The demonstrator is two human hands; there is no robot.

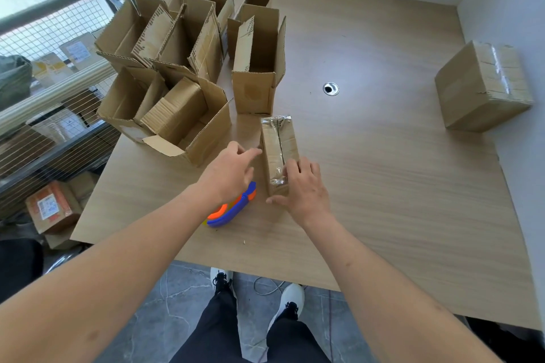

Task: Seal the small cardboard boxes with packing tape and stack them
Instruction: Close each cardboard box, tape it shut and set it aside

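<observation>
A small taped cardboard box (277, 144) lies in the middle of the wooden table (383, 186), clear tape running along its top seam and over both ends. My right hand (303, 188) grips its near end, fingers over the top and thumb against the side. My left hand (233, 171) hovers just left of the box with fingers extended toward it, holding nothing. Under my left wrist lies a blue and orange tape dispenser (233, 209). A second sealed box (483, 88) sits at the far right edge.
Several open cardboard boxes (188, 47) with raised flaps crowd the table's left and back; the nearest one (180, 118) holds a bundle of flat cardboard. A round cable hole (331, 88) marks the table centre. A wire rack with parcels (53, 127) stands to the left.
</observation>
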